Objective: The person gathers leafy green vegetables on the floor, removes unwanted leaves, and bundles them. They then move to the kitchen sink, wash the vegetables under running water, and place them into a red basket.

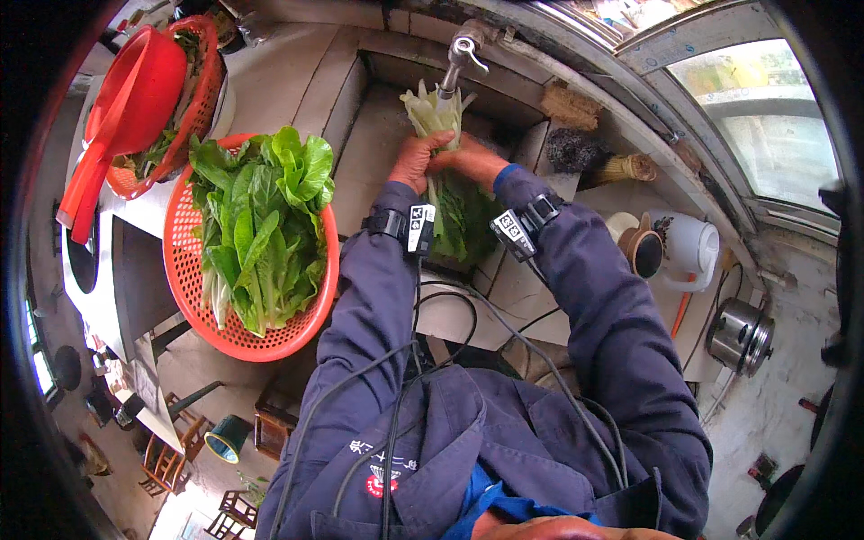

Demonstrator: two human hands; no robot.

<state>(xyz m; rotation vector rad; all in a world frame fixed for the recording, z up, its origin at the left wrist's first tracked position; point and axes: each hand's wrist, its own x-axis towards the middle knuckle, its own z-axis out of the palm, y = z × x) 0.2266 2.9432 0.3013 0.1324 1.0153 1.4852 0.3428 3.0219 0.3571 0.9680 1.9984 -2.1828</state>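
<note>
Over a tiled sink (378, 128), my left hand (413, 160) grips a bunch of leafy greens (432, 115) around its pale stalks. The stalk ends point up at the metal faucet (453, 71) and sit right beneath its spout. My right hand (476, 162) lies across the same bunch just below, partly overlapping the left; its fingers are blurred and partly hidden. Dark green leaves (455, 223) hang down from the bunch toward the near side of the sink. Left of my forearm, an orange-red plastic colander (253, 349) holds a heap of green leafy vegetables (260, 216).
A red plastic ladle (145, 94) rests on another red basket (202, 101) at far left. Right of the sink are a scrub brush (570, 106), a steel-wool-like pad (574, 150), a straw brush (631, 167), a brown cup (641, 251) and a white jug (692, 250). Black cables (466, 300) cross before me.
</note>
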